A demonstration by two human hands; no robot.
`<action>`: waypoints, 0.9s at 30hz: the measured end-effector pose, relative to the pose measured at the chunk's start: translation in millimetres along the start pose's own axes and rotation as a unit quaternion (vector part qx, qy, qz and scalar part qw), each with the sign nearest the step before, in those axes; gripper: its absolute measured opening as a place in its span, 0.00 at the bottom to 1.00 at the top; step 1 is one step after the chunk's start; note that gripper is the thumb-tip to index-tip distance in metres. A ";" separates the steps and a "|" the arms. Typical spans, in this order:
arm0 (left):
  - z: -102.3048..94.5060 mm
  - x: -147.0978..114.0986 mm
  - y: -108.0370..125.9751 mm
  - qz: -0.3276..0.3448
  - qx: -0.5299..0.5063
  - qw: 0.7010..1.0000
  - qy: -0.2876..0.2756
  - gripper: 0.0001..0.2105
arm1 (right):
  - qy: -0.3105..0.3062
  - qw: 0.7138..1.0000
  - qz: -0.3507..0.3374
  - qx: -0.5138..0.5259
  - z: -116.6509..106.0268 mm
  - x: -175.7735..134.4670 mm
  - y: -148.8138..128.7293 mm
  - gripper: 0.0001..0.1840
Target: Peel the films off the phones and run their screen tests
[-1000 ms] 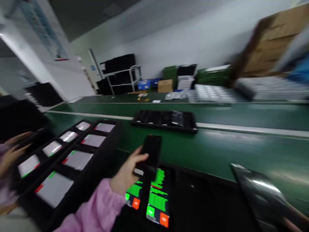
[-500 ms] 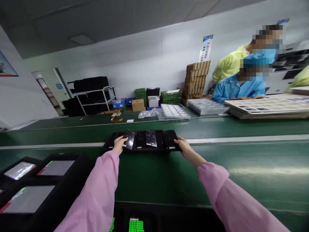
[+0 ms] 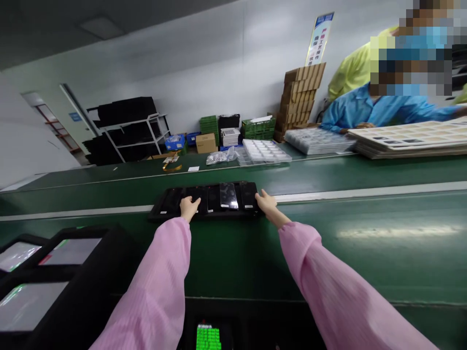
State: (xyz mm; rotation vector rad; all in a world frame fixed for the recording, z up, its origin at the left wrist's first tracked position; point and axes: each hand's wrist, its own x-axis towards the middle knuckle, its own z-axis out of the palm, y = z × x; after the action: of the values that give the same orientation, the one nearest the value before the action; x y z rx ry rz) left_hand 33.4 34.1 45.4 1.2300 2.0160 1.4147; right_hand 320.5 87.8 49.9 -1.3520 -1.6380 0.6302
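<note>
A long black tray (image 3: 155, 212) lies on the green conveyor belt, holding several dark phone-like screens side by side. My left hand (image 3: 188, 209) is over the tray's left half, its thumb and fingers on a black screen (image 3: 202, 195) that now lies flat. At the tray's right end my right hand (image 3: 267, 201) has its fingertips at the edge of another black screen (image 3: 249, 193). Between the hands, a shinier screen (image 3: 228, 196) with a small white label rests slightly askew. The fingertips' undersides are hidden.
Black foam trays with lit grey screens (image 3: 75, 250) stand at the near left. A device showing green blocks (image 3: 208, 338) is at the bottom edge. Across the belt are clear plastic trays (image 3: 264, 151), stacked sheets (image 3: 404, 138) and a person in blue (image 3: 350, 111).
The screens at both hands have gone from tilted to flat in the tray. My right hand has shifted left, my left hand slightly right. The camera view has tipped down.
</note>
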 end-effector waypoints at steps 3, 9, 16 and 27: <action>-23.9 -16.9 29.8 0.044 0.050 0.998 -0.012 0.20 | 0.005 0.998 0.022 -0.061 -22.8 -21.3 -20.4 0.23; -137.6 -110.5 35.6 0.104 0.139 0.977 -0.124 0.18 | -0.148 0.980 -0.089 -0.096 -78.9 -132.0 -67.8 0.17; -247.7 -311.0 -77.5 0.023 0.250 0.957 -0.147 0.34 | -0.253 0.897 -0.331 -0.149 -124.4 -334.0 -72.5 0.16; -253.3 -395.7 -93.2 0.246 0.211 0.910 -0.259 0.16 | -0.267 0.892 -0.321 -0.174 -75.6 -407.6 -66.4 0.11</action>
State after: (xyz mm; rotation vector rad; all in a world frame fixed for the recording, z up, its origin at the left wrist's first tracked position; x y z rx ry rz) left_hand 24.7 -442.9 2.6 2.1510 1.7342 0.6946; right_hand 355.1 -329.0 12.6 -0.7916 -2.5843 0.3189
